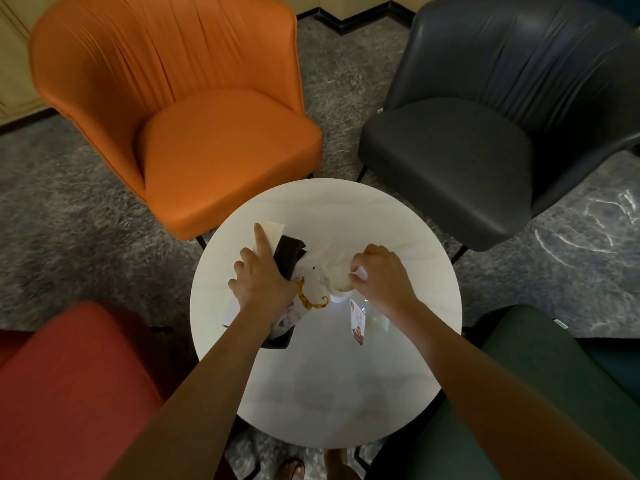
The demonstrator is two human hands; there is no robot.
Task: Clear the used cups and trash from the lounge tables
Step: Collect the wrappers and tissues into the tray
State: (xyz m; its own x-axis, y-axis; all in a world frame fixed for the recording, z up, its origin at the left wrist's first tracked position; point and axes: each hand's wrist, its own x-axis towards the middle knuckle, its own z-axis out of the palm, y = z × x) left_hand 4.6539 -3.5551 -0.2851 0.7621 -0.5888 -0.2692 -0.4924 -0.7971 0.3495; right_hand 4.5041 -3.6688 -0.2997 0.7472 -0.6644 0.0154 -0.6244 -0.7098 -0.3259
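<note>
A round white table (pixel 325 393) holds a heap of trash near its middle. My left hand (pixel 261 277) presses on the heap's left side, index finger stretched over a pale paper piece (pixel 273 232) and palm against a dark wrapper (pixel 289 254). My right hand (pixel 379 275) is closed on crumpled white paper (pixel 337 271) that sits in or over a white cup (pixel 341 295). A white sheet with an orange print (pixel 310 299) lies between my hands. A clear plastic packet with a red label (pixel 358 322) lies under my right wrist.
Four chairs ring the table: orange (pixel 207 133) at far left, dark grey (pixel 485 150) at far right, red (pixel 69 393) at near left, green (pixel 519 393) at near right. Grey carpet (pixel 86 220) shows between them. My feet show under the table's near edge.
</note>
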